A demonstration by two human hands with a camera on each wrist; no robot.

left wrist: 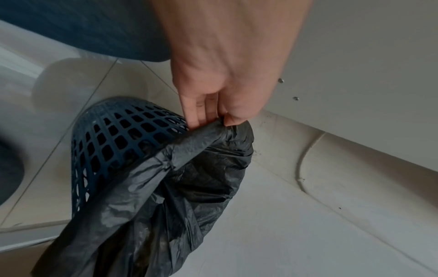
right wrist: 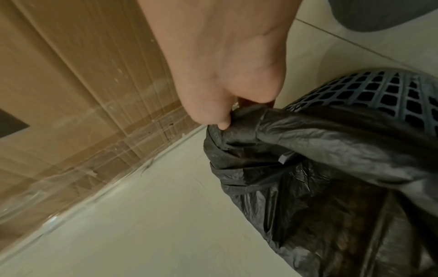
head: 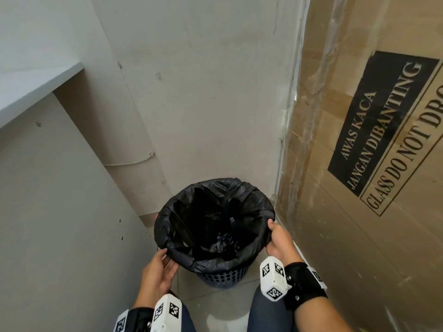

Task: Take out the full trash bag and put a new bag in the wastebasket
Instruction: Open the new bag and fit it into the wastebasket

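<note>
Sitting in the dark blue lattice wastebasket (head: 224, 276) on the tiled floor (head: 215, 305), a black trash bag (head: 213, 226) is seen with its rim folded over the basket's top edge and some crumpled black plastic down at the bottom. Its near-left rim is pinched by the left hand (head: 157, 271), thumb on top and fingers underneath, so that grip is closed on the bag. The right rim is clamped the same way by the right hand (head: 278, 240). Only from the head view can the open mouth and inside be seen; the wrist views give the pinches up close, the left hand (left wrist: 213, 90) with the bag (left wrist: 184, 178) bunched at the fingertips, the right hand (right wrist: 227, 75) curled round a fold of it (right wrist: 308, 150). A big cardboard box (head: 359, 164) printed "GLASS DO NOT DROP" is stood just right of the basket, white panels on the left.
</note>
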